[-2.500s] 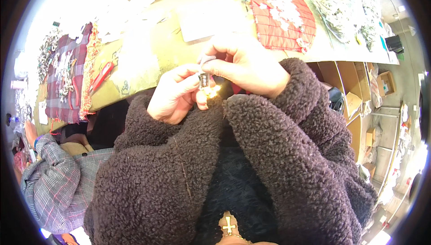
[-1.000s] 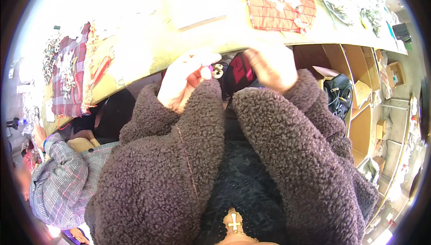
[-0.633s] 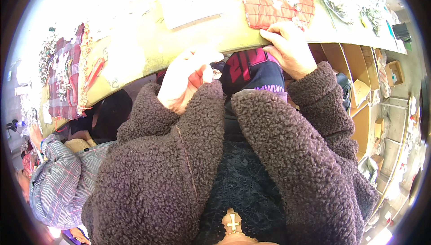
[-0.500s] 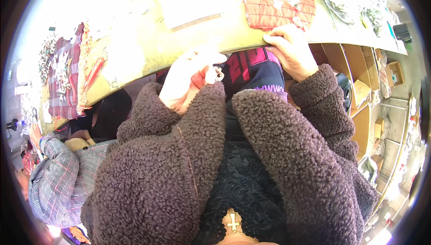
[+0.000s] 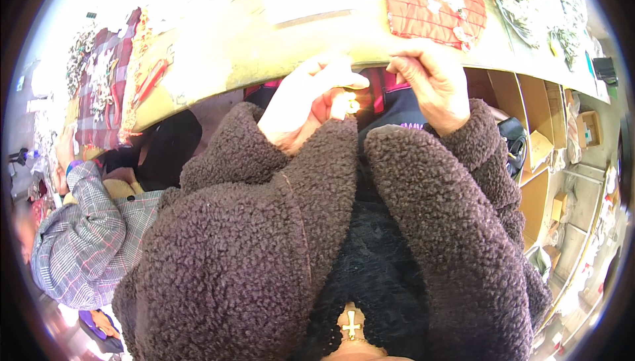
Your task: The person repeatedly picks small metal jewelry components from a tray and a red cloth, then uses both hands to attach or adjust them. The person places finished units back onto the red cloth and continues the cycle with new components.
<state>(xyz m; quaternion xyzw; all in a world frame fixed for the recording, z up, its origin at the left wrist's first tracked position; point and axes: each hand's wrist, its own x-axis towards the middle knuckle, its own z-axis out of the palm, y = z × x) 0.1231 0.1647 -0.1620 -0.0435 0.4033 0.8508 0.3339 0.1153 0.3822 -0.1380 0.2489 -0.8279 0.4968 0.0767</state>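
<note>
My left hand (image 5: 305, 101) is closed just off the near edge of the yellow table (image 5: 218, 73). Its fingers hold a small shiny gold-coloured piece (image 5: 353, 104), too bright and small for me to name its kind. To the right, my right hand (image 5: 438, 86) has its thumb and forefinger pressed together by the same table edge. Whatever is in that pinch, if anything, cannot be made out. Beyond my right hand lies a red quilted cloth (image 5: 402, 22) with small whitish pieces scattered on it.
A checked cloth (image 5: 126, 46) with small pieces and red-handled pliers (image 5: 152, 80) lie on the table's left. Bundles of pale strands (image 5: 512, 10) lie at the far right. Cardboard boxes (image 5: 534, 113) stand below on the right. A co-worker's checked sleeve (image 5: 92, 222) is at left.
My right hand has come off the table edge, its fingers now pinched closer together. My left hand still holds the small piece, which now shines gold. The whole view has shifted slightly.
</note>
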